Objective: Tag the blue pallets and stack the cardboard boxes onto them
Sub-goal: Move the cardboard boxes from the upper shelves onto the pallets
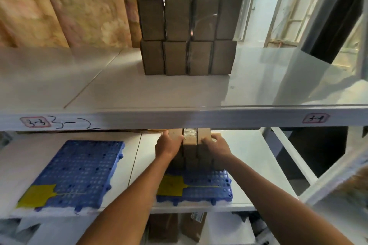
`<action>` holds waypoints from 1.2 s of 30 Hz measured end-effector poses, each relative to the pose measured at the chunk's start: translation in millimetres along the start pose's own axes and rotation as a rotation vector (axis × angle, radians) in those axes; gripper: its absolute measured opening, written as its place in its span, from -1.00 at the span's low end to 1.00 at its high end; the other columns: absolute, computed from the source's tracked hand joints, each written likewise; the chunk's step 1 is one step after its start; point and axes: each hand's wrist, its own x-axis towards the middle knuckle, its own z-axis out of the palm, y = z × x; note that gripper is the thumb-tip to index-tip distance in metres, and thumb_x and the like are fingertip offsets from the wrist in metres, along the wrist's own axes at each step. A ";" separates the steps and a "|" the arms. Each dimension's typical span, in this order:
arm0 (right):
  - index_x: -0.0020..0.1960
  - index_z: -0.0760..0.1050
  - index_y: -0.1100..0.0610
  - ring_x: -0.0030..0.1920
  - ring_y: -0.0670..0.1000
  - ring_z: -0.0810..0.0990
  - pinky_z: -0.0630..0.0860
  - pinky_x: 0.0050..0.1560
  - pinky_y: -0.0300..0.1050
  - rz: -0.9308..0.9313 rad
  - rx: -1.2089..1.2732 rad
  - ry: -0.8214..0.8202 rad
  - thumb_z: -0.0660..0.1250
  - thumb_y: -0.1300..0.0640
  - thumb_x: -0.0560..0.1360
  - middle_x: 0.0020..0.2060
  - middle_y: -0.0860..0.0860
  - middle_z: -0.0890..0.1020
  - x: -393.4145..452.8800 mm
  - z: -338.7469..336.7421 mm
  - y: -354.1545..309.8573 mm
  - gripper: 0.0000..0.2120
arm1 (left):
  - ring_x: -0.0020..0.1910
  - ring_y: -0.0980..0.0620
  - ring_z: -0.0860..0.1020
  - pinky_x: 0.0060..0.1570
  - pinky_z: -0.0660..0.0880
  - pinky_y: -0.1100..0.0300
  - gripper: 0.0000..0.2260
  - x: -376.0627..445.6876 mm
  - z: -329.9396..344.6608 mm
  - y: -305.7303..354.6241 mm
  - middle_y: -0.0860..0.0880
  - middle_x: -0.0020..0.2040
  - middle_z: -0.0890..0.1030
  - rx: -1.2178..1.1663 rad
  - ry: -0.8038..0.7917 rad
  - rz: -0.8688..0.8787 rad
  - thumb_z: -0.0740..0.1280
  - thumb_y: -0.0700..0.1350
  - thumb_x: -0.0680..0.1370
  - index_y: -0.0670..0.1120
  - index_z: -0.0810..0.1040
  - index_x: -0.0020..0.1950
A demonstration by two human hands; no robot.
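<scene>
Two blue pallets lie on the lower shelf. The left pallet (79,173) carries only a yellow tag (37,195). The right pallet (211,187) also has a yellow tag (171,186) and bears several upright cardboard boxes (190,151). My left hand (168,145) grips the left side of these boxes. My right hand (216,146) grips their right side. The boxes' upper ends are hidden behind the shelf beam. A larger stack of cardboard boxes (187,32) stands on the upper shelf.
The shelf beam (179,118) crosses the view just above my hands, with labels at its left and right. More cartons (179,226) sit on the level below. A window and white frame stand at the right, patterned panels at the back left.
</scene>
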 end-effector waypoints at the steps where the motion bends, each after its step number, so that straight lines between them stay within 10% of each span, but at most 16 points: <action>1: 0.39 0.52 0.12 0.15 0.10 0.58 0.47 0.13 -0.04 0.001 -0.006 0.016 0.35 -0.06 0.57 0.29 0.10 0.61 0.9 -0.2 -0.7 -0.55 | 0.40 -0.19 0.46 0.32 0.40 0.01 -0.35 -0.9 3.0 3.8 -0.15 0.44 0.49 0.001 -0.012 0.001 0.34 0.20 0.52 -0.12 0.38 0.51; 14: 0.41 0.44 0.19 0.28 0.19 0.55 0.46 0.35 0.11 0.016 -0.204 0.038 0.01 -0.07 0.72 0.37 0.19 0.55 -15.3 -13.4 -8.2 -0.53 | 0.54 -0.16 0.28 0.45 0.24 -0.05 -0.45 -9.2 -27.4 -1.6 -0.11 0.60 0.25 0.029 -0.177 0.074 0.00 0.16 0.68 -0.03 0.16 0.63; 26: 0.36 0.53 0.17 0.32 0.21 0.56 0.49 0.27 0.04 -0.244 -0.477 0.243 0.06 -0.10 0.71 0.37 0.18 0.57 -106.4 -31.9 -95.3 -0.54 | 0.31 -0.15 0.52 0.30 0.41 0.06 -0.67 -31.8 -129.6 37.0 -0.08 0.29 0.61 0.242 -0.063 0.506 0.12 0.09 0.66 0.00 0.56 0.28; 36: 0.56 0.35 -0.08 0.43 0.15 0.51 0.46 0.28 0.01 -0.407 -0.501 0.240 0.07 -0.22 0.68 0.49 0.04 0.49 -227.0 -11.6 -129.6 -0.49 | 0.50 -0.03 0.36 0.42 0.28 -0.03 -0.22 -142.7 -189.5 22.0 0.06 0.54 0.39 0.239 -0.163 0.471 -0.12 0.50 0.44 0.16 0.33 0.54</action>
